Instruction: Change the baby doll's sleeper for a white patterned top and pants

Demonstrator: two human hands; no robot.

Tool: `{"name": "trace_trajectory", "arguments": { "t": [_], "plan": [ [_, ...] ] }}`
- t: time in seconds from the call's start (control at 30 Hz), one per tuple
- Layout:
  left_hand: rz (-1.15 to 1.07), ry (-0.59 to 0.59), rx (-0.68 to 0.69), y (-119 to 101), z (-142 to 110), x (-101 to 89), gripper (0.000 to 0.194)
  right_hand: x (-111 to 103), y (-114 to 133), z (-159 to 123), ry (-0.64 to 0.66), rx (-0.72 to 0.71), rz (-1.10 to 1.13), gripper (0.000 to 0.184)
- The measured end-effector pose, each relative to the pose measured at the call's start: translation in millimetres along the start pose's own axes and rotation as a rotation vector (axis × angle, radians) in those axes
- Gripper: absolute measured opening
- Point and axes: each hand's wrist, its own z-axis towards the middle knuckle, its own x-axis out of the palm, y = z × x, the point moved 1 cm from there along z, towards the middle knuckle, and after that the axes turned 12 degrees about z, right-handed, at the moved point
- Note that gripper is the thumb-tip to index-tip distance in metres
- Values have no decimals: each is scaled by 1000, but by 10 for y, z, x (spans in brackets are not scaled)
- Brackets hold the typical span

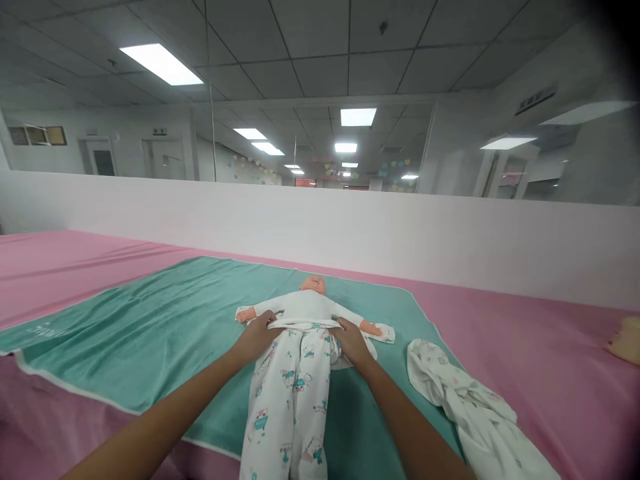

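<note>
A baby doll (314, 285) lies on its back on the teal towel (165, 313), arms spread to both sides. It wears a white long-sleeved top (307, 304) and white printed pants (287, 400) that reach toward me. At the doll's waist, on the left side, my left hand (257, 339) is closed on the edge of the white cloth. My right hand (353, 341) grips the same band of cloth on the right side. Whether that band belongs to the top or to the pants' waist I cannot tell. Fabric hides part of my fingertips.
A crumpled white printed garment (475, 407) lies on the right, across the towel's edge. Pink sheeting (530, 347) covers the surface beneath the towel. Behind it runs a low white wall (320, 223) with glass above. A tan object (626, 340) is at the far right.
</note>
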Motion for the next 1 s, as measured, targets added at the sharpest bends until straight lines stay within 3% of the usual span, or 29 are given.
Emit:
{"name": "trace_trajectory", "arguments": {
  "t": [0.2,0.33,0.43,0.63,0.73,0.87,1.0],
  "plan": [
    [-84,304,21,-32,-244,-83,79,-118,107,-252,268,-39,3,30],
    [-150,500,79,-63,-511,-273,92,-136,293,-493,360,-177,-20,29],
    [-135,592,64,-45,-671,-351,95,-81,370,-685,329,-253,-11,26],
    [-201,509,167,88,-940,-213,104,-47,419,-1016,344,-54,-87,25],
    [-205,371,268,134,-1087,-60,110,-52,492,-1226,397,34,-8,25],
    [-52,251,387,282,-1181,322,117,35,491,-1526,305,77,-30,69],
    [170,134,429,506,-1147,782,91,215,382,-1712,158,58,-99,76]
  ]
}}
